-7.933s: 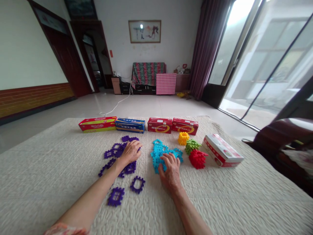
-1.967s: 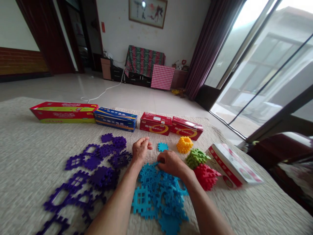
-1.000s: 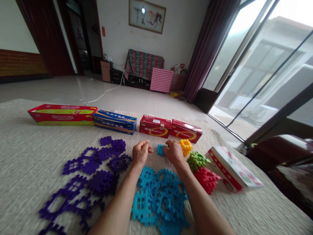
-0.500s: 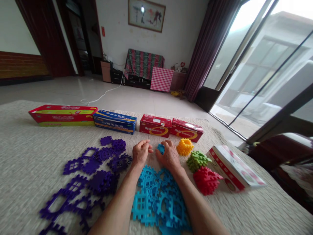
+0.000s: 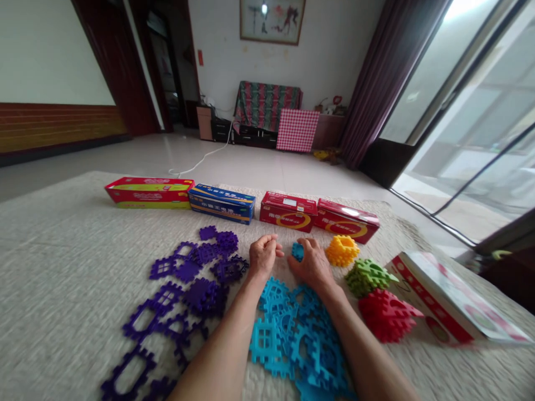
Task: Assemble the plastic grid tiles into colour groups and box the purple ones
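Observation:
My right hand (image 5: 312, 264) curls its fingers round a small blue interlocking tile (image 5: 297, 251), standing it on the quilted cover beyond a heap of blue tiles (image 5: 292, 334). My left hand (image 5: 263, 257) rests just to its left with the fingers curled into a loose fist; nothing shows in it. Purple tiles (image 5: 188, 284) lie scattered to the left of my left forearm. To the right stand a yellow cube (image 5: 341, 250), a green cube (image 5: 366, 275) and a red cube (image 5: 387, 314), each built from such tiles.
Four long boxes stand in a row at the far edge of the cover: a red-yellow one (image 5: 149, 192), a blue one (image 5: 221, 203), and two red ones (image 5: 288, 211) (image 5: 348, 221). A white-and-red box (image 5: 451, 303) lies at the right. Beyond is tiled floor.
My right hand went from the blue heap out to the single blue tile and drew it a little toward me. The view shifted left. My left hand stayed curled in place.

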The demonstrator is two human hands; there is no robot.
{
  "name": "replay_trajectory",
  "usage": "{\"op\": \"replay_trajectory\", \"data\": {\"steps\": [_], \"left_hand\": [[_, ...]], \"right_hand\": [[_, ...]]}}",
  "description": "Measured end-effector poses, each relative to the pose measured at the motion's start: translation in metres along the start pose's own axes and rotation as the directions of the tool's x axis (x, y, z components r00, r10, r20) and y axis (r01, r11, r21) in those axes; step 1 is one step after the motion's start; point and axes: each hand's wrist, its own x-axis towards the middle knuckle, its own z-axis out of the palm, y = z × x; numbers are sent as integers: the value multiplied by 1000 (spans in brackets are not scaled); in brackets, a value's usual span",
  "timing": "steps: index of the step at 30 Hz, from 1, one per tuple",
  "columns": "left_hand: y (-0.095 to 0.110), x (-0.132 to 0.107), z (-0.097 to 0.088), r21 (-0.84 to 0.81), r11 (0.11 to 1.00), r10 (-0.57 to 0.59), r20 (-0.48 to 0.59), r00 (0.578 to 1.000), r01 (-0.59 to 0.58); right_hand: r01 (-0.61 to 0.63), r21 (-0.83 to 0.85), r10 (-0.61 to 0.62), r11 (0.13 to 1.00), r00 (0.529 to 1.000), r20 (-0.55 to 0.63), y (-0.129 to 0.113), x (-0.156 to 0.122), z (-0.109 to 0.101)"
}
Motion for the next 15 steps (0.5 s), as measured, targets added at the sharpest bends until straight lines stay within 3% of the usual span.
{"op": "replay_trajectory", "data": {"steps": [10, 15], "left_hand": [[-2, 1, 1, -11, 1000, -5, -10, 1000, 5], [7, 0, -1, -93, 995, -41, -72, 997, 34]], "right_hand": [[-28, 15, 28, 999, 1000, 6, 5, 5, 1], [50, 5, -50, 999, 997, -57, -5, 2, -23]]}}
